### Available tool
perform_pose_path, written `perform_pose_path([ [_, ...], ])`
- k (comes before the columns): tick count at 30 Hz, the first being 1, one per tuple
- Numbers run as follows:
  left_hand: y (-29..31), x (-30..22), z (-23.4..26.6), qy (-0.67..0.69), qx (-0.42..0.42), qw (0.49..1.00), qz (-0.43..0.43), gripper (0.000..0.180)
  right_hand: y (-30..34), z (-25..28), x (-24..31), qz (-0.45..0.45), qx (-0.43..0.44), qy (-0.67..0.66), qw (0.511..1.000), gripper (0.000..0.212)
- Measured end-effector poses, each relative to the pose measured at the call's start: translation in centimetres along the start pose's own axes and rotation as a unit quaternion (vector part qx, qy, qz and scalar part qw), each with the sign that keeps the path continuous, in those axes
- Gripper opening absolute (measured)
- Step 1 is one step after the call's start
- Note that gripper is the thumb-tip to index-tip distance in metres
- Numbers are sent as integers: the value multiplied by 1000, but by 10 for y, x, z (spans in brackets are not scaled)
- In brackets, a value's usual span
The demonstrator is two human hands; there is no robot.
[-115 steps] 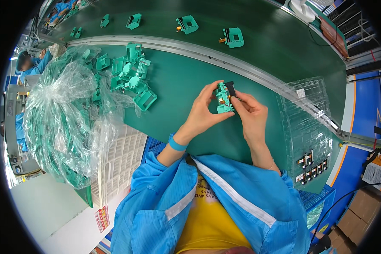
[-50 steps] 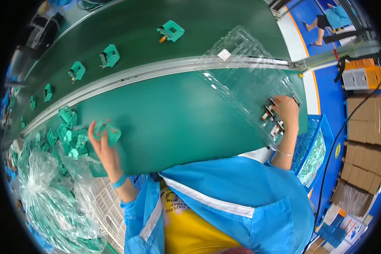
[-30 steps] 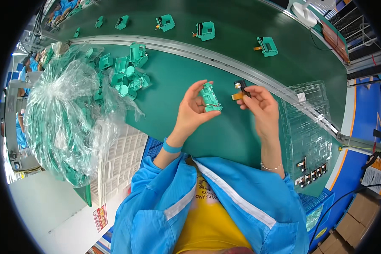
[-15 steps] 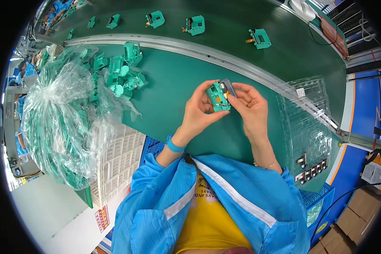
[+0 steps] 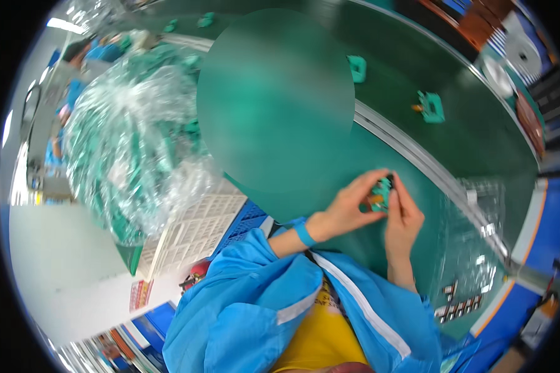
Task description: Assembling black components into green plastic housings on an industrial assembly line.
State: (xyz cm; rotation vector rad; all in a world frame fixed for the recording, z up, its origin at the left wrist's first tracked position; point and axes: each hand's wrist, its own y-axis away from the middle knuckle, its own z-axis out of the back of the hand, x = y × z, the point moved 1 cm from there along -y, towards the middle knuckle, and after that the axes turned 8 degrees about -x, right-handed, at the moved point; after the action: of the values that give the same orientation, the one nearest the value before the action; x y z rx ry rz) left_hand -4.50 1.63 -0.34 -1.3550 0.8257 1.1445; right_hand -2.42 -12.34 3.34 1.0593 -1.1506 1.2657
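And here the middle of the green table (image 5: 379,149) is lost at twelve o'clock behind a round blurred patch (image 5: 277,105), by which part of the dark green belt (image 5: 392,81) is covered too; the nearer edge of a belt piece (image 5: 358,68) at one o'clock is clipped by it. At ten o'clock the clear plastic bag (image 5: 137,143) is smeared by motion.

Over the table at three o'clock, the green housing (image 5: 383,198) is held by the left hand (image 5: 348,208), with the thumb pressed below and the fingers curled above (an orange ribbon (image 5: 375,199) can just be picked out in the gap). The left forearm is angled toward two o'clock, the right one toward twelve. By the right hand (image 5: 404,224), a black part (image 5: 390,178) is pinched narrowly at the housing's upper right; whether it is seated cannot be told.

Against half a second ago, the hands are seen lower and farther right, with the whole view tilted. The heap of housings, then in plain sight, is now masked. In the clear tray (image 5: 479,267) at four o'clock, the small dark components (image 5: 459,308) are found lined up as before.
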Motion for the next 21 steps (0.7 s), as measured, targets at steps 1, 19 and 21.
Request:
perform_pose_path([
  [1, 5, -2, 0, -2, 11, 1000, 19, 81, 4, 4, 0, -36, 19, -32, 999, 33],
  [19, -35, 0, 94, -261, -61, 954, -132, 64, -101, 28, 1, 77, -84, 258, 959, 49],
  [21, -40, 10, 133, -357, -124, 915, -144, 52, -131, 49, -23, 205, -191, 488, 827, 50],
])
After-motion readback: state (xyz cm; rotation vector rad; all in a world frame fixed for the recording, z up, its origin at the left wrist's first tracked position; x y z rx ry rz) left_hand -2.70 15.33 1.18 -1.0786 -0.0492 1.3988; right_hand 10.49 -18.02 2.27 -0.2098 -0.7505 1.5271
